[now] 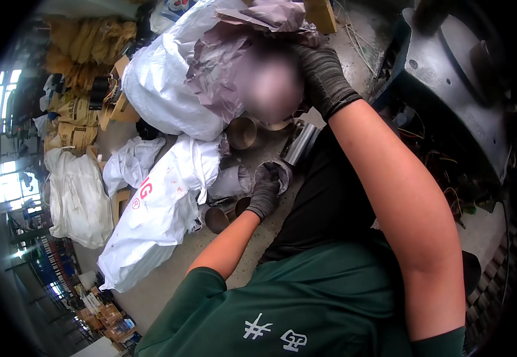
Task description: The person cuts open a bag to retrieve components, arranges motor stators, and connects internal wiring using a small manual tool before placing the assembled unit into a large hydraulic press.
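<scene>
My left hand (pixel 264 199), in a dark grey knit glove, grips the near rim of a paper-wrapped cylinder (pixel 284 172) with an open end. Its fingertips reach into the opening and are partly hidden. My right hand (pixel 325 74), gloved the same way, is raised at the right edge of crumpled brownish-purple wrapping paper (pixel 214 68). A blurred round patch covers the middle of that paper and hides most of my right fingers. Left of the cylinder lies another paper-wrapped piece (pixel 230 182). Bare metal cylinders (pixel 242 132) stand close behind it.
White woven sacks (pixel 160 208) lie to the left, with a big white plastic bag (pixel 163 83) behind. A shiny metal bar (pixel 299 143) rests beside my dark-clothed leg (pixel 315 202). A heavy grey metal machine part (pixel 448 77) stands at right, loose wires below it. Cardboard boxes (pixel 110 321) are stacked far left.
</scene>
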Motion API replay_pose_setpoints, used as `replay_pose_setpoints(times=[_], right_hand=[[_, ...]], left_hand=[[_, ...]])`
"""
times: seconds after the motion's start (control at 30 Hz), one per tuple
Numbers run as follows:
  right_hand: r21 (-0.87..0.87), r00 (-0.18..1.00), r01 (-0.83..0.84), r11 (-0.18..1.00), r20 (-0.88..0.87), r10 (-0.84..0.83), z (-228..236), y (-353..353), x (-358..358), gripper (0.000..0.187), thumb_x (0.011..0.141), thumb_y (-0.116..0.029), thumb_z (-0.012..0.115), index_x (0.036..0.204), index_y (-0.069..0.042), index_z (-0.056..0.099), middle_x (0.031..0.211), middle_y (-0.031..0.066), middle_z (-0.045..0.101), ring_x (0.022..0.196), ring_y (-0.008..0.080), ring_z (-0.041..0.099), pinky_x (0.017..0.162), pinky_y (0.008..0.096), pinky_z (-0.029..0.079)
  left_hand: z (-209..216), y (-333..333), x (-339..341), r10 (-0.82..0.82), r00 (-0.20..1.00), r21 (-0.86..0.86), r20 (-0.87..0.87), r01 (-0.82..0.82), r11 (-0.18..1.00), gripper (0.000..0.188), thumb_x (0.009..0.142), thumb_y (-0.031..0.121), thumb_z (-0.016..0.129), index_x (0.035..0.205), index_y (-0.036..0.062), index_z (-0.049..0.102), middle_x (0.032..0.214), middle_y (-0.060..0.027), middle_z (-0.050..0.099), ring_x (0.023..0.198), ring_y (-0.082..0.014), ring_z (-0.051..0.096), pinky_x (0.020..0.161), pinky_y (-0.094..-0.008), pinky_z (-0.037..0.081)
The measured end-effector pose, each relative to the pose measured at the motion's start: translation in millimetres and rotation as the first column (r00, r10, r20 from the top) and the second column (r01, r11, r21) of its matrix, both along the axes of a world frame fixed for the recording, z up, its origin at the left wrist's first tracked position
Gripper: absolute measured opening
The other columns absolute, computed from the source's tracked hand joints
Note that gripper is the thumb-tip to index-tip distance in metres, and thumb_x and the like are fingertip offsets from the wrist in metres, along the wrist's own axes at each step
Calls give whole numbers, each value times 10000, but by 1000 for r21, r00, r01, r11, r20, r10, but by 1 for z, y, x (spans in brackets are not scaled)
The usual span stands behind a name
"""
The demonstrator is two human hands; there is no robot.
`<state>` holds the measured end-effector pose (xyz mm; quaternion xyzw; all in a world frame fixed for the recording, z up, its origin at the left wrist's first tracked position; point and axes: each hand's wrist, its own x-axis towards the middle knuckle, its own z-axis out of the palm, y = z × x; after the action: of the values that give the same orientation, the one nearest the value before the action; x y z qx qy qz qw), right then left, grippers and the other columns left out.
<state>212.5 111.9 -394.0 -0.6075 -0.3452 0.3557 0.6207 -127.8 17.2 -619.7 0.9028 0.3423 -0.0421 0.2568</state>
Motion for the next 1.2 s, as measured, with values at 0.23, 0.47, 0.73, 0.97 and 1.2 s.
replay_pose_setpoints(times=[0.23, 0.47, 0.73, 0.97, 1.2], right_hand=[[9, 879, 55, 998, 474, -53, 6, 0, -9, 466, 775, -285, 855, 1064, -29, 594, 847, 1, 606, 810, 124, 564, 837, 310, 512], [-1, 991, 115, 993, -62, -115, -3, -4, -10, 398, 812, -227, 817, 1090, -26, 616, 976, 10, 698, 899, 147, 635, 893, 278, 511], [-118, 999, -3, 993, -51, -3, 4, -4, -3, 396, 851, -273, 778, 1111, -31, 604, 980, 24, 685, 910, 146, 629, 914, 289, 507], [-21, 992, -71, 997, -109, 68, 24, -6, -23, 435, 858, -309, 763, 1144, -36, 582, 876, 18, 615, 834, 150, 586, 866, 312, 508], [-68, 973, 26, 997, -229, -41, 29, -15, -22, 323, 871, -299, 743, 1018, -55, 592, 807, -6, 565, 759, 115, 528, 805, 282, 500]], left_hand=[[-27, 5, 7, 545, 829, -346, 123, -479, 807, 498, 821, 75, 745, 1283, 15, 568, 1166, -156, 655, 1032, -280, 631, 913, -375, 509], [-41, 23, 34, 776, 585, -686, -236, -666, 293, 428, 841, 288, 760, 1139, -5, 665, 1029, -180, 714, 919, -323, 692, 816, -403, 537], [-26, 17, 48, 528, 831, -334, -175, -554, 762, 528, 790, 403, 780, 1051, -42, 670, 1102, -284, 674, 1054, -415, 637, 903, -486, 493], [-63, 1, -21, 545, 834, -375, 82, -481, 792, 569, 725, 256, 776, 1159, -83, 635, 1093, -277, 651, 1145, -415, 584, 987, -452, 475], [27, 36, -22, 762, 644, -784, -64, -505, 361, 638, 793, 61, 712, 1389, 40, 486, 1253, -190, 596, 1055, -332, 616, 884, -462, 542]])
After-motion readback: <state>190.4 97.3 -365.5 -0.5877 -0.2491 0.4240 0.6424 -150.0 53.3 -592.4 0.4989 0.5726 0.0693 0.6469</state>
